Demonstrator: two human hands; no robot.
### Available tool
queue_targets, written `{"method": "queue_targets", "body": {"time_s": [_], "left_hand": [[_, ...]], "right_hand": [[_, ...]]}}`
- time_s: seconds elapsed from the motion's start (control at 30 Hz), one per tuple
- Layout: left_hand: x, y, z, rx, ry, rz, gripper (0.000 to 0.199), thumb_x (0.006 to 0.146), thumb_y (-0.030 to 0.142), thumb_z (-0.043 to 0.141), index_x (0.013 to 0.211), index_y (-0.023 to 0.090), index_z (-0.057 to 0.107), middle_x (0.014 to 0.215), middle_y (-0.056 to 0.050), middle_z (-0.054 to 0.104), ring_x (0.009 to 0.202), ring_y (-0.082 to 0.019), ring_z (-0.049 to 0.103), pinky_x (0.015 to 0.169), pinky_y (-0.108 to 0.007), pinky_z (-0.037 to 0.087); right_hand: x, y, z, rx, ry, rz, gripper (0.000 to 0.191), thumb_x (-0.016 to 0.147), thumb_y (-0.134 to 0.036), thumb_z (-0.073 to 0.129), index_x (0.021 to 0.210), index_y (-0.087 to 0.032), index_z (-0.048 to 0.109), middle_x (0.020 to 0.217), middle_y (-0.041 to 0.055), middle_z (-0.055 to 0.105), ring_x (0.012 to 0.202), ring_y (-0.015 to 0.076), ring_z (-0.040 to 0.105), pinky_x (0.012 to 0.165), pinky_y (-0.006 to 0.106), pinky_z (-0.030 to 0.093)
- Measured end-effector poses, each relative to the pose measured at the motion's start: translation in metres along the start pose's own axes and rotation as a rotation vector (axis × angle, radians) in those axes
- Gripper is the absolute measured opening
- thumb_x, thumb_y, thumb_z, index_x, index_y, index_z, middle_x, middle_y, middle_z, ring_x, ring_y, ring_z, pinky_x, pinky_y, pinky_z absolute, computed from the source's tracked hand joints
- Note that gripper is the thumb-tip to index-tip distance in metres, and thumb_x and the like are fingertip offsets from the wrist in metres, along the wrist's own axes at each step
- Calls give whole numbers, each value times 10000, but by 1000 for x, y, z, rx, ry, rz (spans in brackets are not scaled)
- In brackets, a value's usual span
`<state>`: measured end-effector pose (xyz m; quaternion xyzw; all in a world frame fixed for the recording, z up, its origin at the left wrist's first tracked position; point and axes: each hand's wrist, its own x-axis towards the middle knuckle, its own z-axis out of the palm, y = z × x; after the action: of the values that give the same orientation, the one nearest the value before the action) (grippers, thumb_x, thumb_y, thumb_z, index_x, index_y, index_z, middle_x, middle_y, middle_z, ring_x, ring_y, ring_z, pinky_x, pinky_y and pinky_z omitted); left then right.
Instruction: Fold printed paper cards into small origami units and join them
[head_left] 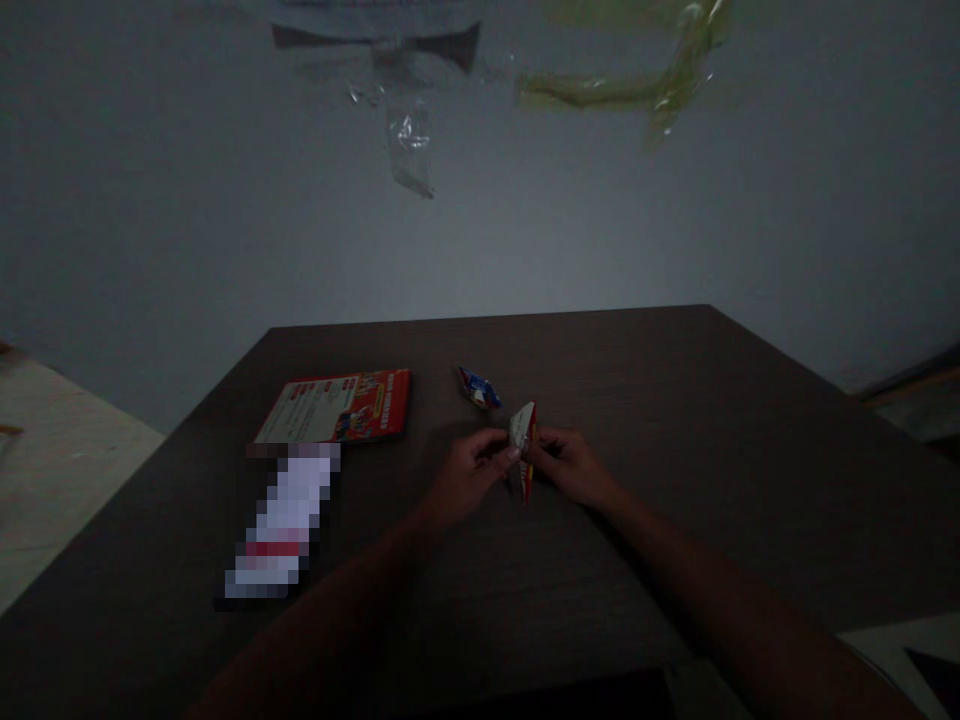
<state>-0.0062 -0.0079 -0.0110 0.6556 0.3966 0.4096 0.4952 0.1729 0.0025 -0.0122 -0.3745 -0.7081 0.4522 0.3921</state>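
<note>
Between my two hands, a small red and white packet [523, 450] with a touch of yellow stands nearly edge-on above the table. Its near side looks pale, and the printing is too dark to read. My left hand [472, 468] pinches it from the left, thumb against the pale face. From the right, the fingers of my right hand [574, 463] are closed on its other side. Just beyond my hands a small blue and red packet [478, 388] lies on the dark wooden table [675, 400], apart from both hands.
Left of my hands lies a flat red and white printed box or book [352, 408]. Nearer to me is a blurred-out, phone-shaped object [277, 525] with a bright face. Behind the table rises a pale wall [570, 220] with tape scraps [592, 92].
</note>
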Motion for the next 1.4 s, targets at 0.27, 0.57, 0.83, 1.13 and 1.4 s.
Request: {"method": "queue_targets", "body": {"time_s": [0.27,0.57,0.83,1.13,1.4], "left_hand": [[3,-8,2,-67,65,-48,300,796,432,606,823,134,574,717,1,600,645,-122,556,583,-224,437],[-4,-1,3,263,51,-20,466,905,525,339,731,144,545,593,24,486,543,-102,447,481,-208,325],[-1,9,3,435,85,93,421,917,442,330,645,165,494,536,33,460,493,-97,435,472,-215,297],[0,14,7,505,107,147,349,917,363,332,647,178,454,524,44,423,465,-91,416,479,-223,273],[3,6,4,370,112,57,405,922,448,326,681,167,490,563,37,451,512,-100,432,485,-221,311]], "right_hand": [[-4,-4,-4,51,-118,6,425,862,-522,470,685,-154,588,592,-13,501,556,100,447,523,220,353],[-3,-7,0,45,-113,3,369,858,-465,513,677,-152,591,601,-14,524,551,90,448,531,221,366],[-5,-12,1,99,-96,19,382,835,-486,538,650,-156,587,594,-10,529,547,95,455,516,220,361],[-5,-10,1,129,-64,29,348,827,-459,561,657,-157,592,605,-5,549,553,103,475,536,231,367],[-4,-8,0,70,-42,21,353,841,-444,542,641,-155,569,592,-7,536,538,96,460,519,223,354]]}}
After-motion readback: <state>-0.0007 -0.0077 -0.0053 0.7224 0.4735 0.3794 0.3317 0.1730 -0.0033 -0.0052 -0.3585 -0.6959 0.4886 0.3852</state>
